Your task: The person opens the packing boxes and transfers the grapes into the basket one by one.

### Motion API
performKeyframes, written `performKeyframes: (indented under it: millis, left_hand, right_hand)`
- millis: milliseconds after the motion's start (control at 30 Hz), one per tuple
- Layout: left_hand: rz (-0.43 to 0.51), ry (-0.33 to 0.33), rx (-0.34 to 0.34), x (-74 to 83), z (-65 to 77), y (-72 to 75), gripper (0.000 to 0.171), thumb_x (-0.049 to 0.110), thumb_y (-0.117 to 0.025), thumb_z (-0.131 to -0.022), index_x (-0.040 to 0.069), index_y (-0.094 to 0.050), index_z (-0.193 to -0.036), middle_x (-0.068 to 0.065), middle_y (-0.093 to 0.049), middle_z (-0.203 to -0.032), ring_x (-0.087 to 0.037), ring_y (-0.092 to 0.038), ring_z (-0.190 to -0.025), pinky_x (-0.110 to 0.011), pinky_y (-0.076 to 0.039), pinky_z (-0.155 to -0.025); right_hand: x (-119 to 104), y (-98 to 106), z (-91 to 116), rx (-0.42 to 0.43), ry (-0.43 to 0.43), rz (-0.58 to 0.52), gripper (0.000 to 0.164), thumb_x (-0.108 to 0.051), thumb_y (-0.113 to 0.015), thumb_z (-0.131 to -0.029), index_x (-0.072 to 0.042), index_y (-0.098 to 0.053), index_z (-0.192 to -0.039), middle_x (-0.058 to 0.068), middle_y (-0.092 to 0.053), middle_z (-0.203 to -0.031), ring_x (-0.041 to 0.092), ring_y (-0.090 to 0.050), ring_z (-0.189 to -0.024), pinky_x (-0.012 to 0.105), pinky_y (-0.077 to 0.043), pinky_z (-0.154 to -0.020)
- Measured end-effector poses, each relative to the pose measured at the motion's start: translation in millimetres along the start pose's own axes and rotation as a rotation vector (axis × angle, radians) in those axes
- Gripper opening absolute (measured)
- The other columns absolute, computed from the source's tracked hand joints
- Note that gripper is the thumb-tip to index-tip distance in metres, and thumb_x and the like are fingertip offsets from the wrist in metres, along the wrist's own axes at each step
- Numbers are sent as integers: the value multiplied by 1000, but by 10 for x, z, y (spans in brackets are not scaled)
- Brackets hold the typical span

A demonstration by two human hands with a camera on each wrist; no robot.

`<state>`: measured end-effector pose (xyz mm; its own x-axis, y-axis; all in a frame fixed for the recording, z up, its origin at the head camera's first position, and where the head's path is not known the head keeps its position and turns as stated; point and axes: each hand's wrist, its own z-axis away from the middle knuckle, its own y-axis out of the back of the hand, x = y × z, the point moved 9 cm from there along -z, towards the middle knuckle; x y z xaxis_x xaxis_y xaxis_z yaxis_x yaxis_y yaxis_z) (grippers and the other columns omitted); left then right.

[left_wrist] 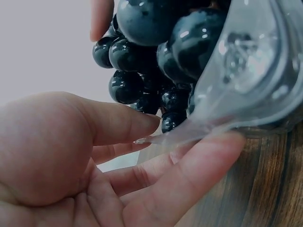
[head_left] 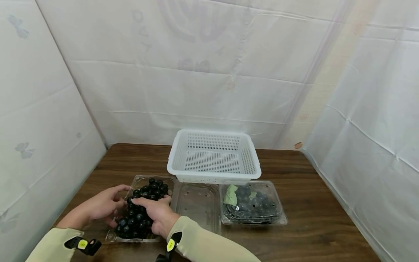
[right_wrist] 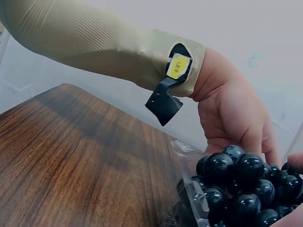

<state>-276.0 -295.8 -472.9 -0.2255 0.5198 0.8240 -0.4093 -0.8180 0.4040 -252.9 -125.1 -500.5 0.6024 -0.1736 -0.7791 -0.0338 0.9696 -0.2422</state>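
Grapes lie in the opened box, not yet lifted out; second box is closed. Left hand, fingers loose, touches the opened box; whether right hand grips grapes, I cannot tell.

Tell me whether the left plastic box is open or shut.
Open: in the head view, the box's clear lid lies spread out beside it, and the grapes inside are uncovered.

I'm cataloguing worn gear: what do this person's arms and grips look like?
Both sleeves are pale yellow with snug cuffs. Each sleeve carries a black bracket and a yellow label with dark markings. The left grip and right grip are bare.
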Motion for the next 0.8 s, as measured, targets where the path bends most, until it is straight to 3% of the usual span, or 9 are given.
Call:
performKeyframes:
  millis: [433, 800]
  left_hand:
    - [-25, -16, 9, 32, -5, -8, 54, -1, -47, -104, 1, -30, -155, -15, -59, -88, -25, -57, -71, -45, -60, -56]
    - [-23, -3, 5, 40, -11, -19, 54, -2, -46, -104, 0, -29, -155, -15, -58, -87, -25, -57, -72, -45, -60, -56]
  right_hand:
    - [-27, -8, 18, 28, 46, -59, 130, -45, -88, -78, -4, 3, -161, 42, -14, -157, 63, -16, -144, 83, -15, -112]
    - [-5, -7, 25, 59, 52, -17, 134, -40, -92, -73, -1, 1, -161, 41, -12, -159, 62, -16, -144, 80, -18, -114]
